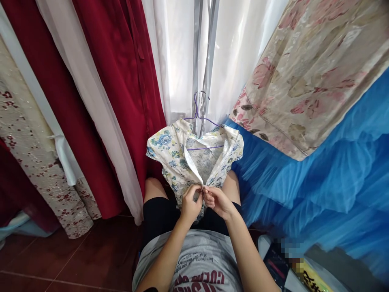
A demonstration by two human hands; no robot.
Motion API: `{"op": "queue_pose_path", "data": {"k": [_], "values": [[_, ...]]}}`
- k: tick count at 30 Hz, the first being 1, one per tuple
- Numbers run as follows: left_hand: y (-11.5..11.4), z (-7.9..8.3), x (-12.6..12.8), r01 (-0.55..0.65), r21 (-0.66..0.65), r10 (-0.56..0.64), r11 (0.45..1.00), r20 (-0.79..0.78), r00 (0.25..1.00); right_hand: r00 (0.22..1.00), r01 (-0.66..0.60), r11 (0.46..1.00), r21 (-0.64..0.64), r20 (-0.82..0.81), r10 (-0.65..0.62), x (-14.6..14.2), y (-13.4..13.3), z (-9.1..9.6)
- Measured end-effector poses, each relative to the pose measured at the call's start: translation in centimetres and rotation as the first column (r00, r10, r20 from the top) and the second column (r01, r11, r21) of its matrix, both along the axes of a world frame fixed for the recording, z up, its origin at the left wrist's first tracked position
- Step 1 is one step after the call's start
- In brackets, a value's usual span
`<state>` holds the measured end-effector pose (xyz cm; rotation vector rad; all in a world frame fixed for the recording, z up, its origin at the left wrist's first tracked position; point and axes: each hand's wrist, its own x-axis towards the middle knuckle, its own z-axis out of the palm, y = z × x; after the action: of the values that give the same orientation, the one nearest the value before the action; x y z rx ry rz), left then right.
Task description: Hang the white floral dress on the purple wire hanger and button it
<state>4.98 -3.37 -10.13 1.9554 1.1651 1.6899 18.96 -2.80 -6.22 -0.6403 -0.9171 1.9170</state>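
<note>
A short-sleeved white garment, a top or a dress, with blue and yellow flowers [173, 164] hangs on a purple wire hanger [197, 115] between my knees. Its V-shaped opening is spread at the top and comes together at my fingers. My left hand [192, 202] pinches the left edge at the bottom of the V. Right beside it, my right hand [217, 201] is closed on the other edge, thumb and forefinger together. Whether a zip pull is between the fingertips cannot be made out. The garment's lower part is mostly hidden behind my hands and wrists.
Dark red drapes [109, 81] and a pale floral cloth [48, 162] hang at left. At right hang a beige flowered cloth [304, 89] and blue ruffled tulle [288, 178]. Behind the hanger are grey metal uprights [197, 48]. A dark phone-like object [275, 261] lies at lower right.
</note>
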Motion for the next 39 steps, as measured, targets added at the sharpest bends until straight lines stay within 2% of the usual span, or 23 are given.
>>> {"op": "queue_pose_path", "data": {"k": [2, 5, 12, 17, 26, 29, 32, 34, 36, 39], "values": [[-0.2, 0.2, -0.1, -0.001, 0.003, 0.001, 1.000, 0.000, 1.000, 0.991, -0.085, 0.995, -0.043, -0.104, 0.080, 0.1, 0.1, -0.2], [-0.3, 0.2, -0.3, -0.001, 0.000, 0.001, 1.000, -0.005, 1.000, 0.972, -0.154, 0.984, -0.094, -0.194, 0.133, 0.0, 0.3, -0.3], [-0.5, 0.3, -0.4, -0.003, -0.008, 0.003, 1.000, 0.002, 1.000, 0.951, -0.192, 0.970, -0.150, -0.273, 0.146, -0.2, 0.6, -0.6], [-0.6, 0.2, -0.4, 0.030, -0.020, -0.029, 0.999, 0.028, 0.999, 0.909, -0.236, 0.954, -0.187, -0.389, 0.149, 0.0, 0.4, -0.9], [-0.4, 0.1, -0.4, 0.048, -0.018, -0.047, 0.999, 0.024, 0.999, 0.921, -0.234, 0.954, -0.186, -0.358, 0.156, 0.2, 0.4, -1.1], [-0.4, 0.2, -0.3, 0.052, -0.022, -0.052, 0.998, 0.016, 0.999, 0.954, -0.154, 0.981, -0.116, -0.277, 0.117, -0.1, 0.2, -1.0], [-0.5, 0.5, -0.2, 0.060, -0.033, -0.060, 0.998, 0.000, 0.998, 0.986, 0.055, 0.998, -0.017, -0.157, -0.057, -1.0, -0.5, -0.1], [-0.5, 0.7, -0.3, 0.072, -0.041, -0.072, 0.997, -0.012, 0.997, 0.978, 0.204, 0.977, 0.068, -0.061, -0.200, -1.6, -0.7, 1.1], [-0.5, 0.7, -0.3, 0.085, -0.051, -0.086, 0.995, -0.026, 0.996, 0.944, 0.319, 0.933, 0.169, 0.027, -0.327, -2.1, -0.4, 2.9], [-0.2, 0.3, -0.4, 0.073, -0.080, -0.077, 0.994, -0.048, 0.996, 0.895, 0.378, 0.864, 0.334, 0.108, -0.433, -2.3, 1.1, 6.6]]}}
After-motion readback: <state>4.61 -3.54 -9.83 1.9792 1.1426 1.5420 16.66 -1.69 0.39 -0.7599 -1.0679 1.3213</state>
